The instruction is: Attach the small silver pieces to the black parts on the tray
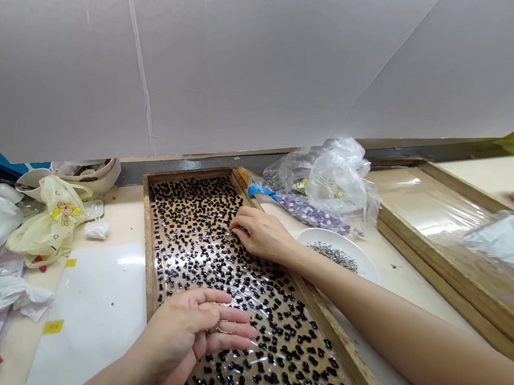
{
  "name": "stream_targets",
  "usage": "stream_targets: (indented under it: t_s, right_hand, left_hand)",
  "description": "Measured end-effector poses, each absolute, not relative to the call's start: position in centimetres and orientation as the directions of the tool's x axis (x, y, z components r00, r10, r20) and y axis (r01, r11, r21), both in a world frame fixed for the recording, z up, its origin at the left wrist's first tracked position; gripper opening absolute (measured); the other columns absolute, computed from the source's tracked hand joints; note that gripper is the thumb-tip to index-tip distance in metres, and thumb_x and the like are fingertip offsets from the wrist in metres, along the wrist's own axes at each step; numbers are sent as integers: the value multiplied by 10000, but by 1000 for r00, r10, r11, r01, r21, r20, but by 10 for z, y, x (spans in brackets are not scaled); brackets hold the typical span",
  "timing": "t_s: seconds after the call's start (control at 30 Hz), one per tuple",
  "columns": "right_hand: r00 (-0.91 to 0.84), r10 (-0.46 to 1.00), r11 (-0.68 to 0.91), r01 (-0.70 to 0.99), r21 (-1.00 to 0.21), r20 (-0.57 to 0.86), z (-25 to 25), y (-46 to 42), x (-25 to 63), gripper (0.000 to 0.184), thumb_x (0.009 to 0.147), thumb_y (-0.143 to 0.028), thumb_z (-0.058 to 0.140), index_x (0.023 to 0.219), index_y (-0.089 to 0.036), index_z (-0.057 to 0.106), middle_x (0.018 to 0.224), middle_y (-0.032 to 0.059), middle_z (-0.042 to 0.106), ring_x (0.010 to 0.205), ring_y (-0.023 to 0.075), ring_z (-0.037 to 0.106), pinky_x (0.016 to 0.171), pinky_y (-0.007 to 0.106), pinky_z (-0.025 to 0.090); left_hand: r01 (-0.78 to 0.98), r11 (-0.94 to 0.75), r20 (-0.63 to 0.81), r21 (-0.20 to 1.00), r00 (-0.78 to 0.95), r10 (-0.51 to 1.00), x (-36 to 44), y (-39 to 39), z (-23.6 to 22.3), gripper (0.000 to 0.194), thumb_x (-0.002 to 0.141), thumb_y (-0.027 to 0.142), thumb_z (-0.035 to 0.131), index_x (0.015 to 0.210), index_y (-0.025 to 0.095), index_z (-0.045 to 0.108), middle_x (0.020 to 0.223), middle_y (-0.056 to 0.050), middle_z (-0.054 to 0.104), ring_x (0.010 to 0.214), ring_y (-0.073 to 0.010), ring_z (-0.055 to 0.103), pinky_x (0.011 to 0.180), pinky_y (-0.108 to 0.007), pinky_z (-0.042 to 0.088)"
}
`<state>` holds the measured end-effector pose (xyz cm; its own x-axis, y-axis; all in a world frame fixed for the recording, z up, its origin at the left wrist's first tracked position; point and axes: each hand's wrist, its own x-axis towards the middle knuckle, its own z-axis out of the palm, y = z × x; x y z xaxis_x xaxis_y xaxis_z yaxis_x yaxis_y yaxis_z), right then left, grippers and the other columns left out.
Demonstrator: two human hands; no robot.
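L hand (204,330) half open, palm up, w/ metal bits (219,328) on it over tray's (150,265) near half, long axis running away; farther up, R hand (263,233) curled, can't tell if gripping, black pcs (195,226) just L of it.

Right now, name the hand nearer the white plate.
Right: the right hand is just left of the white plate; the left hand is farther left and closer in, over the tray.

No words or numbers can be read. Marks on the small yellow label (53,327) on the flat white sheet (98,323) are too faint.
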<state>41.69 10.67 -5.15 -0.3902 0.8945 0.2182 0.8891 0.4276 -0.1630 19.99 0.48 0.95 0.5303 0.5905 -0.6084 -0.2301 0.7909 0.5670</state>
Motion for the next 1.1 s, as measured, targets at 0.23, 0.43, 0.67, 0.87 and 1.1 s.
stream_targets:
  t_s: [0.23,0.43,0.67,0.87,1.1]
  right_hand:
    - [-417,879,462,865,-196,231,-52,109,417,205,850,-141,457,825,-162,659,864,72,624,823,175,577,751,274,435]
    - [-385,891,435,876,-210,241,-48,107,419,172,839,-153,480,821,-168,651,878,68,622,821,179,579,719,271,432]
    - [-369,901,413,890,-194,227,-46,103,420,174,832,-154,481,795,-167,650,841,73,614,793,186,572,699,280,421]
    - [-374,901,414,892,-179,219,-49,105,419,181,830,-151,479,792,-160,656,832,76,609,777,184,565,694,278,414]
    - [-370,899,415,889,-192,233,-47,104,421,174,833,-160,481,807,-167,653,837,65,614,788,181,574,700,272,422]
  left_hand:
    - [-223,796,-620,563,523,585,201,6,9,217,771,45,506,987,54,520,882,-164,673,737,-185,674,784,-345,508]
    - [-220,792,-614,569,527,587,200,5,10,212,782,56,506,994,55,517,890,-167,673,755,-194,677,784,-347,509]
    - [-216,787,-601,578,539,590,200,6,9,206,788,60,500,993,57,517,901,-169,677,771,-203,679,792,-351,515]
    - [-210,789,-605,578,540,586,200,5,9,215,789,59,498,1004,54,512,900,-166,677,773,-205,681,795,-351,513]
    - [-207,788,-605,579,540,586,199,5,9,225,784,60,512,1008,52,511,906,-167,673,772,-199,679,793,-345,511]
